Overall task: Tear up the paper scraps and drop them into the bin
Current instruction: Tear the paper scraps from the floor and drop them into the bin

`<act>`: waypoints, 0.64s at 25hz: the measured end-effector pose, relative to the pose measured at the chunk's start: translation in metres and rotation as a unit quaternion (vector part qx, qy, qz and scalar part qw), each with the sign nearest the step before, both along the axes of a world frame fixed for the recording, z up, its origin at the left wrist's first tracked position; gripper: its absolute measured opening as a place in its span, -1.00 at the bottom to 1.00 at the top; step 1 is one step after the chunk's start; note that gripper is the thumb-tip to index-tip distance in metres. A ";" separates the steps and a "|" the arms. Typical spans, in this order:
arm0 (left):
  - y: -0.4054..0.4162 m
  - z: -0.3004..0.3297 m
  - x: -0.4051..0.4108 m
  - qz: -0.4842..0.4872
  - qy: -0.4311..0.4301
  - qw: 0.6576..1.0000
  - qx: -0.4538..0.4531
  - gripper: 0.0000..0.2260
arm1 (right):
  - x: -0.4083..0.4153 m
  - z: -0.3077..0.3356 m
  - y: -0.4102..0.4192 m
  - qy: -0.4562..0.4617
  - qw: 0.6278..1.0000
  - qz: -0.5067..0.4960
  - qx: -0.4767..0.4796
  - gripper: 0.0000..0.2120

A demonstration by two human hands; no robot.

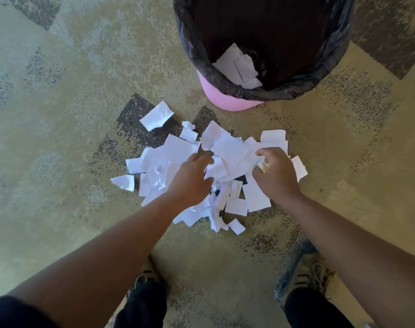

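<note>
Floor: mottled tan carpet (59, 138) with dark patches.
Bin (227, 100): upright, pink, black liner, mouth up, some paper inside.
Scraps (227, 150): loose heap, no clear axis.
Left hand (192, 181): fingers curled into scraps.
Right hand (276, 172): pinching scraps.

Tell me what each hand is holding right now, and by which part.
The right hand grips a crumpled paper scrap inside its curled fingers. The left hand reaches into the paper pile, fingers curled among scraps; whether it grips one cannot be told.
</note>
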State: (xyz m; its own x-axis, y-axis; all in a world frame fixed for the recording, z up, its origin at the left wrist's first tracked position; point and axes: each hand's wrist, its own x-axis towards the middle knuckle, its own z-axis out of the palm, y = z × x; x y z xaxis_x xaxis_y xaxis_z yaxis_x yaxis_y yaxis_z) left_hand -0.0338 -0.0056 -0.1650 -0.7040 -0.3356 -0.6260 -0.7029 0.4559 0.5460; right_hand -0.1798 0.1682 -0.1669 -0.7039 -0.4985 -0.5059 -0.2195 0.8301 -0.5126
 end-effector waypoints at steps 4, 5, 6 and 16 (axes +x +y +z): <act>0.021 -0.042 0.027 -0.110 -0.161 0.980 0.032 -0.33 | 0.005 -0.038 0.032 -0.078 0.972 0.086 0.203 -0.41; 0.022 -0.052 0.030 -0.109 -0.170 0.979 0.029 -0.32 | 0.008 -0.045 0.035 -0.093 0.969 0.097 0.208 -0.43; 0.022 -0.060 0.031 -0.102 -0.171 0.980 0.027 -0.33 | 0.011 -0.051 0.037 -0.100 0.967 0.104 0.208 -0.47; 0.004 -0.057 0.007 0.003 -0.094 0.996 0.008 -0.67 | 0.029 -0.039 0.026 -0.074 0.993 0.019 0.092 -0.84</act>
